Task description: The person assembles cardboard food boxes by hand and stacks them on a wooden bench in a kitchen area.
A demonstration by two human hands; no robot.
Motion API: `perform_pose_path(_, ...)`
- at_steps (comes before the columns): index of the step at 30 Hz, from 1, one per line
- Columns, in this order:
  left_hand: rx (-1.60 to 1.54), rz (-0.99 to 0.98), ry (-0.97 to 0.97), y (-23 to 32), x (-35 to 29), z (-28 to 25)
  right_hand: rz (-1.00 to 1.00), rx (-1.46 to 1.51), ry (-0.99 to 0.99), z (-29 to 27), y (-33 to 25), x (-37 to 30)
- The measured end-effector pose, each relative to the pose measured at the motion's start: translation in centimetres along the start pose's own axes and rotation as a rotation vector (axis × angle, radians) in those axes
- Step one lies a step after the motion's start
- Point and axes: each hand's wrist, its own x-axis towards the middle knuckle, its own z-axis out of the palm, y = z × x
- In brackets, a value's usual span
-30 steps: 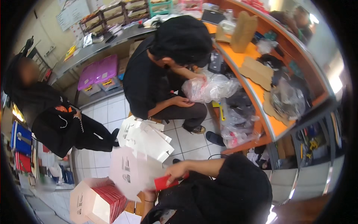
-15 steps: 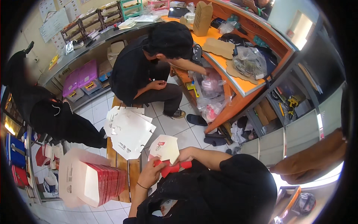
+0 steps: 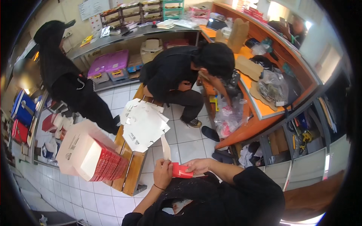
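A wide view looks down on the wearer's two bare hands, held in front of a black-clothed body, near the end of a brown slatted wooden bench [image 3: 134, 169]. Between them is a folded carton of thin card [image 3: 181, 171], bright red on the panel facing up, with a narrow pale cream flap [image 3: 166, 148] standing away from the body. It is held clear of the bench.

The left hand [image 3: 163, 175] pinches the carton's left edge, near the foot of the flap, with fingers curled close together. The right hand [image 3: 200, 165] grips the right end of the red panel, thumb on top; the fingers beneath are hidden.

The card looks very light, stiff when flat but willing to bend at a crease. Its smooth face may slide a little under dry fingers, and hard squeezing would probably dent it. Edges and fold lines seem the surest places to hold; the thin flap looks easiest to buckle.

On the bench, a tall nested stack of red and cream cartons [image 3: 109, 160] leans sideways, near a fanned pile of flat white card blanks [image 3: 145, 124].
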Motion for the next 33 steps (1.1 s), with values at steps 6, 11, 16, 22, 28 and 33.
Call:
perform_pose_path(6,-0.128,0.2,-0.621,3.7,4.1,2.5,-0.146,0.023,0.364,-1.6,2.7,-6.3)
perform_pose_path(11,-0.155,0.129,-0.47,7.1,4.3,7.7,-0.412,-0.1,0.377,-1.3,3.9,-12.3)
perform_pose_path(16,-0.323,0.214,-0.573,10.7,5.6,12.1,-0.672,-0.305,0.5,-3.8,6.2,-16.1)
perform_pose_path(22,-0.229,0.352,-0.861,13.7,7.3,15.2,-0.432,-0.629,0.808,-0.8,4.0,-21.9)
perform_pose_path(28,-0.313,0.212,-0.821,13.8,5.5,17.1,-0.422,-0.864,0.849,-1.1,2.7,-23.1)
perform_pose_path(33,-0.491,-0.025,-0.669,11.8,2.6,20.0,-0.47,-0.66,0.777,-4.6,2.5,-21.9)
